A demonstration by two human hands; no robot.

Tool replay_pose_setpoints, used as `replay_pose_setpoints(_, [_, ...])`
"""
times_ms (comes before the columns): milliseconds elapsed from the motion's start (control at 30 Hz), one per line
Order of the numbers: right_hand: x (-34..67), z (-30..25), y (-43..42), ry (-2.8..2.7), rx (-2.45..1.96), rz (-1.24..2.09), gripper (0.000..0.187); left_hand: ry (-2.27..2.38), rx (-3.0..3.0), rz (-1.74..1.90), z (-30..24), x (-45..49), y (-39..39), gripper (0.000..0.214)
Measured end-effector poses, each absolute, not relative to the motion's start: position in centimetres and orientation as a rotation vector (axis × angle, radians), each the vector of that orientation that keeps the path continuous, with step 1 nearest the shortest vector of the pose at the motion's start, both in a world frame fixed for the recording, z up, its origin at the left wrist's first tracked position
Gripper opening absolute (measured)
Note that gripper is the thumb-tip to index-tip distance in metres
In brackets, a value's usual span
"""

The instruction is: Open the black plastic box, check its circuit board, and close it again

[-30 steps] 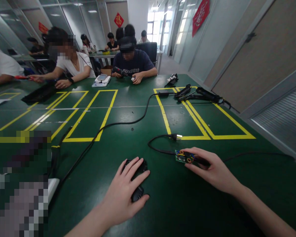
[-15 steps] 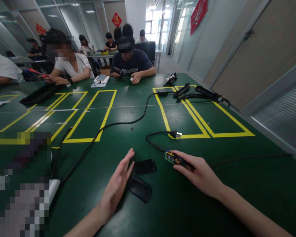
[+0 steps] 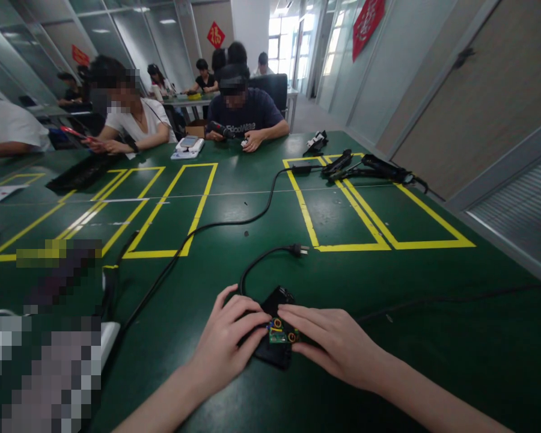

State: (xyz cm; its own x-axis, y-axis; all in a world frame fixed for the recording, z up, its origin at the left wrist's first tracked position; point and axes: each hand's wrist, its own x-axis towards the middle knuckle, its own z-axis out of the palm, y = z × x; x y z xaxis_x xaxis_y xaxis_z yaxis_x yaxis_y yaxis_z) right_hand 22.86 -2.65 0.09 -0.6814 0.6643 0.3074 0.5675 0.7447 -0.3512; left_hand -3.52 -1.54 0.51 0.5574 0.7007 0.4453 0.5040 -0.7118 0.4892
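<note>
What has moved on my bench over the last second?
The right hand carried the board left and nearer the body, onto the black case. Its plug trailed left with it. The left hand, which had lifted off the case halves, came back and took a grip on the case. The long cable and the tools stayed put.

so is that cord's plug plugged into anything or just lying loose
Unplugged. The plug lies flat on the green table, its prongs bare and pointing right, with no socket at it.
</note>
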Motion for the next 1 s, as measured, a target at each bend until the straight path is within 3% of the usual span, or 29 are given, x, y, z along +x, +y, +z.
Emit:
replay_pose_setpoints(133, [23.5,0.2,-2.2,-2.481,-0.993,0.233,0.045,1.021,2.502,0.975,0.9,-3.6,-1.5,0.016])
replay_pose_setpoints(367, [23.3,0.4,-1.5,-2.588,-0.835,0.389,0.064,0.948,2.493,0.892,0.9,-3.6,-1.8,0.017])
replay_pose_setpoints(633, [23.2,0.2,-1.8,-2.490,-0.894,0.345,0.049,1.018,2.514,0.877,1.1,-3.7,-1.6,0.022])
replay_pose_setpoints(867, [23.0,0.2,-2.2,-2.387,-1.063,0.333,0.062,1.009,2.462,0.801,0.9,-3.8,-1.6,0.025])
replay_pose_setpoints(1000, [22.7,0.3,-2.5,-2.380,-1.063,0.347,0.055,0.972,2.472,0.780,1.0,-3.8,-1.6,0.027])
